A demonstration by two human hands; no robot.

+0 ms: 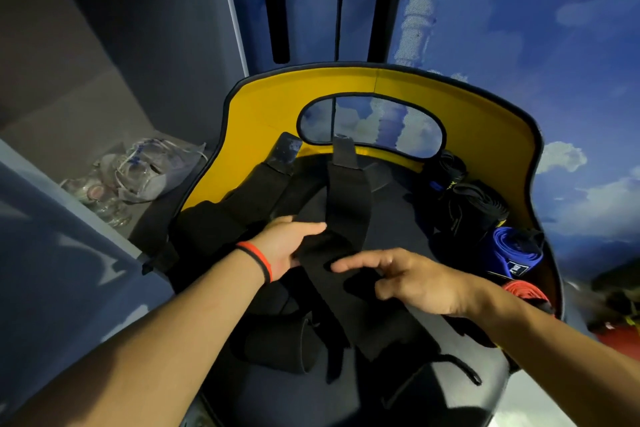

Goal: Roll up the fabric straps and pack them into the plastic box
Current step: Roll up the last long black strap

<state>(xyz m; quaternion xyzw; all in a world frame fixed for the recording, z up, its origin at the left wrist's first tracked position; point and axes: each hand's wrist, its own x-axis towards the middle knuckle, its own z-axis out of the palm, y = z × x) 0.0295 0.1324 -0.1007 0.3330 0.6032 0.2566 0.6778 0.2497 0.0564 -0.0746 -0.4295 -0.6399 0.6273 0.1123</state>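
Observation:
Several black fabric straps lie spread across a dark seat (398, 218). One long black strap (346, 198) runs from the yellow seat back towards me. My left hand (287, 243) lies over that strap near its middle, thumb under the fabric and fingers stretched out on top. My right hand (412, 281) hovers just above the strap's lower part, fingers relaxed and spread, holding nothing. A wider black strap (225, 218) lies to the left. A rolled black strap (277, 343) sits near the front edge. No plastic box can be seen.
The yellow chair back (270, 107) with an oval cut-out curves behind the seat. Rolled straps, a black one (464, 204), a blue one (516, 253) and a red one (523, 291), are piled at the right. A plastic bag (138, 177) lies on the floor at the left.

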